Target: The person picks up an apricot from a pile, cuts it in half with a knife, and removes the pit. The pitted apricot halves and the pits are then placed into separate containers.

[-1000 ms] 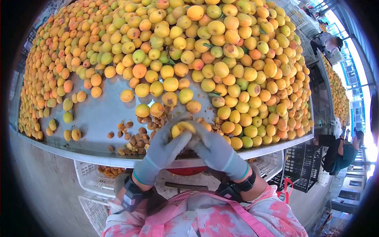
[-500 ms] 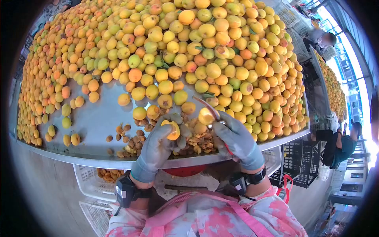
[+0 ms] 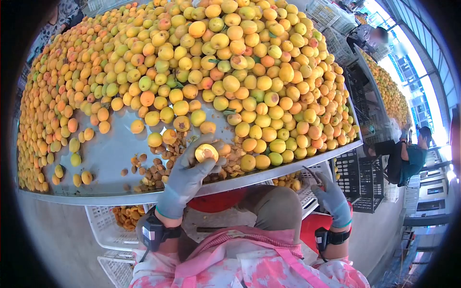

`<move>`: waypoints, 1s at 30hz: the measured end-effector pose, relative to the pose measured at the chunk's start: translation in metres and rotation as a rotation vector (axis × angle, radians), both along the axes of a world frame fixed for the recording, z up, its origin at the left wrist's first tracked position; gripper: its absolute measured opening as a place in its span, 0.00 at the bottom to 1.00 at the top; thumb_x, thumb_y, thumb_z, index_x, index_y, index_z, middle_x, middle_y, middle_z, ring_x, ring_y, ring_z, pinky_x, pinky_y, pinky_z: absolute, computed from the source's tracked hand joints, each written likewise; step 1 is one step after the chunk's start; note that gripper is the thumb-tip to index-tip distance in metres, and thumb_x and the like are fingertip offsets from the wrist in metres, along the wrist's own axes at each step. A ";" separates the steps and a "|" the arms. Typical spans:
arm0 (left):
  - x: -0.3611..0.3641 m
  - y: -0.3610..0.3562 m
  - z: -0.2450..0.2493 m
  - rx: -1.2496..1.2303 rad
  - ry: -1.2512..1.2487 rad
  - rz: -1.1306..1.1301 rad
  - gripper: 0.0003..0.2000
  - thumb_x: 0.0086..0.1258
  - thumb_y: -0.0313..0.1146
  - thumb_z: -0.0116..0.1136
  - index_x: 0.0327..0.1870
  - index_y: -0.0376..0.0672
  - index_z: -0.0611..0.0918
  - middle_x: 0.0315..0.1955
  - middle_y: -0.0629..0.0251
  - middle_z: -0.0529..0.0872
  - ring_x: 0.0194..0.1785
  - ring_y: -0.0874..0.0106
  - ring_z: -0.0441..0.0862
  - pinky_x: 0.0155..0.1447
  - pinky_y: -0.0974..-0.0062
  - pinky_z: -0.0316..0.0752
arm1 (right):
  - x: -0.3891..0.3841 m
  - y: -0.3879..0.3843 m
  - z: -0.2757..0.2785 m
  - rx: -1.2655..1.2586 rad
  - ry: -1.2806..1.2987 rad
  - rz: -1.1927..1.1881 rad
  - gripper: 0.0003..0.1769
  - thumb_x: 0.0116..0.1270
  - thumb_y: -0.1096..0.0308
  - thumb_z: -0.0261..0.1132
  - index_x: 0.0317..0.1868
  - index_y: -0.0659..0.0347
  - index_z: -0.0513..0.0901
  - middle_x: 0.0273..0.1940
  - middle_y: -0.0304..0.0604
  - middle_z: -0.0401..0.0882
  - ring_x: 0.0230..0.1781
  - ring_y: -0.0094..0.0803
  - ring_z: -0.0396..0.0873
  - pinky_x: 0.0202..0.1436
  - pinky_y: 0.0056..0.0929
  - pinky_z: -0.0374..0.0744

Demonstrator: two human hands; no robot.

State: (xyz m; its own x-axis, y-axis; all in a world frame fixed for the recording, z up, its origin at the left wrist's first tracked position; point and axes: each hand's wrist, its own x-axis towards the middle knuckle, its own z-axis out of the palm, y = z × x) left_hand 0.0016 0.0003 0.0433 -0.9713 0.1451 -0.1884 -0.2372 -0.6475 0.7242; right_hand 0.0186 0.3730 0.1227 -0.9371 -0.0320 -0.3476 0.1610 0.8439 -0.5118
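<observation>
My left hand (image 3: 189, 170), in a grey glove, is closed around an apricot half (image 3: 206, 152) above the table's front edge. Its round face is turned up and looks bright. My right hand (image 3: 332, 201), gloved too, is past the front edge on the right, with its fingers wrapped round a small knife (image 3: 314, 175) whose thin blade points up and left. Below the left hand lie brown apricot pits (image 3: 156, 172) and scraps (image 3: 234, 163). A big heap of whole apricots (image 3: 230, 84) covers much of the metal table (image 3: 120, 149).
White crates under the edge hold apricot halves, on the left (image 3: 127, 216) and near my right hand (image 3: 288, 181). Black crates (image 3: 367, 185) stand to the right. A person in a dark green top (image 3: 411, 161) sits by another apricot-covered table (image 3: 384, 89). My knee (image 3: 278, 211) is below the edge.
My right hand has moved right and down, off the table, still with the knife; the apricot piece it held no longer shows. The view has shifted slightly. My left hand still holds its half.
</observation>
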 end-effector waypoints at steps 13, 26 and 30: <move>-0.007 0.018 0.000 -0.052 -0.069 0.134 0.19 0.65 0.22 0.61 0.54 0.39 0.69 0.49 0.56 0.82 0.47 0.66 0.84 0.47 0.76 0.82 | -0.073 -0.209 0.030 -1.288 0.534 -0.291 0.08 0.70 0.68 0.59 0.40 0.65 0.77 0.21 0.38 0.75 0.14 0.24 0.73 0.17 0.20 0.68; -0.018 0.024 -0.017 -0.341 -0.067 0.248 0.19 0.58 0.29 0.70 0.47 0.42 0.72 0.39 0.65 0.79 0.38 0.79 0.80 0.40 0.80 0.79 | -0.096 -0.263 -0.049 -1.321 0.613 -0.080 0.07 0.63 0.76 0.59 0.41 0.69 0.78 0.30 0.39 0.81 0.25 0.22 0.76 0.32 0.19 0.74; -0.017 0.021 -0.030 -0.543 0.033 0.300 0.21 0.56 0.32 0.72 0.45 0.41 0.73 0.38 0.65 0.79 0.38 0.77 0.78 0.41 0.78 0.76 | -0.097 -0.257 -0.063 -0.767 0.913 0.020 0.13 0.55 0.75 0.66 0.41 0.60 0.76 0.35 0.42 0.77 0.27 0.31 0.76 0.30 0.28 0.75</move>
